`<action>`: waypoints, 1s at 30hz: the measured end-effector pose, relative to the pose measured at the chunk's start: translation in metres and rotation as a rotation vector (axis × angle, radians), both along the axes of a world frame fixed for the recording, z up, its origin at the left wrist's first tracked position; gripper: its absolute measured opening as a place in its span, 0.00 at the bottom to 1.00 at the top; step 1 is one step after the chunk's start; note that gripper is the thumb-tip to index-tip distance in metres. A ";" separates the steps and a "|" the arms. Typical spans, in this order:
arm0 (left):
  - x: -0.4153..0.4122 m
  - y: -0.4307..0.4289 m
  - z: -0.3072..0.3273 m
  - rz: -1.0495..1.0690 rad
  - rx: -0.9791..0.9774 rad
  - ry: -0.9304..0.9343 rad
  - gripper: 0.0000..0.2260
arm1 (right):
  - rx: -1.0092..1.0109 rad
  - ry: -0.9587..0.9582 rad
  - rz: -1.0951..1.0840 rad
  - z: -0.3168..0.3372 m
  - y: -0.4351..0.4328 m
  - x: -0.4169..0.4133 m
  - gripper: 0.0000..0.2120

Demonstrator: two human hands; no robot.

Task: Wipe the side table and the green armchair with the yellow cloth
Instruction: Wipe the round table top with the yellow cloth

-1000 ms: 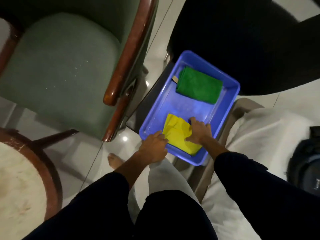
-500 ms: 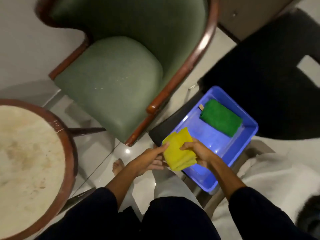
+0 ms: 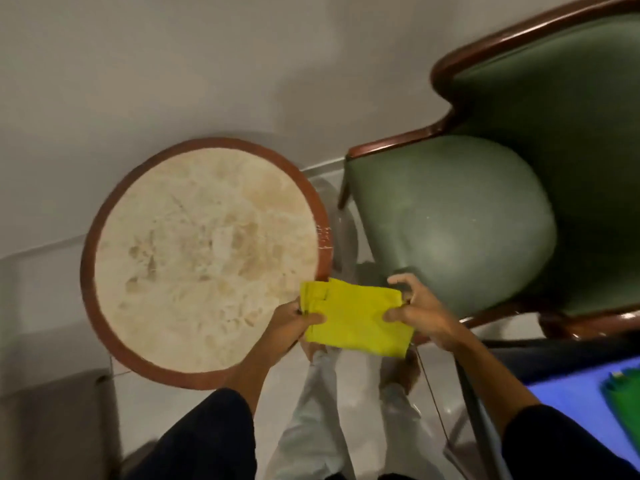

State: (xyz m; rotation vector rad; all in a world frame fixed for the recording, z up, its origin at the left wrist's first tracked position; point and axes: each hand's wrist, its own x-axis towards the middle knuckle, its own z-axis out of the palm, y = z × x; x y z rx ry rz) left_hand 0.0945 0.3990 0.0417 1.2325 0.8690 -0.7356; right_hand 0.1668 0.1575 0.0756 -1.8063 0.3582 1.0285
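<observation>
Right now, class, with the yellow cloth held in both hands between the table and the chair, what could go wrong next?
1. The yellow cloth is folded thick; wiping like that may cover little of the round side table.
2. Pale specks on the green armchair seat could be brushed onto the floor.

Bkgd: plain grey wall (image 3: 173,64), pale glossy tiled floor (image 3: 52,289) w/ reflections. Dim, soft light. Blue tray (image 3: 575,400) at lower right, green cloth (image 3: 623,396) inside. View motion-blurred.
</observation>
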 end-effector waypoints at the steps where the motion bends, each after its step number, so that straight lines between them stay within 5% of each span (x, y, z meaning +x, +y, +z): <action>1: -0.001 0.014 -0.005 0.061 -0.007 0.006 0.17 | -0.027 -0.050 -0.048 -0.010 0.023 0.012 0.33; 3: 0.000 0.032 -0.009 0.092 0.106 -0.014 0.13 | -0.137 -0.216 -0.089 -0.026 0.063 0.029 0.33; 7: 0.009 0.089 -0.045 -0.540 1.161 -0.271 0.22 | -0.604 -0.614 -0.024 -0.060 0.129 0.000 0.31; 10: 0.043 0.123 -0.086 -0.645 1.421 -0.496 0.20 | -0.647 -0.485 -0.020 -0.101 0.187 -0.031 0.37; 13: 0.067 0.143 -0.119 -0.740 1.535 -0.477 0.25 | -0.709 -0.426 -0.090 -0.137 0.224 -0.018 0.45; 18: 0.065 0.147 -0.146 -0.702 1.635 -0.481 0.27 | -0.848 -0.668 0.016 -0.164 0.228 0.026 0.42; 25: 0.063 0.147 -0.147 -0.620 1.580 -0.484 0.25 | -0.741 -0.846 0.455 -0.168 0.265 0.157 0.35; 30: 0.064 0.146 -0.143 -0.371 1.517 -0.457 0.23 | -0.411 -1.119 0.911 -0.169 0.261 0.088 0.33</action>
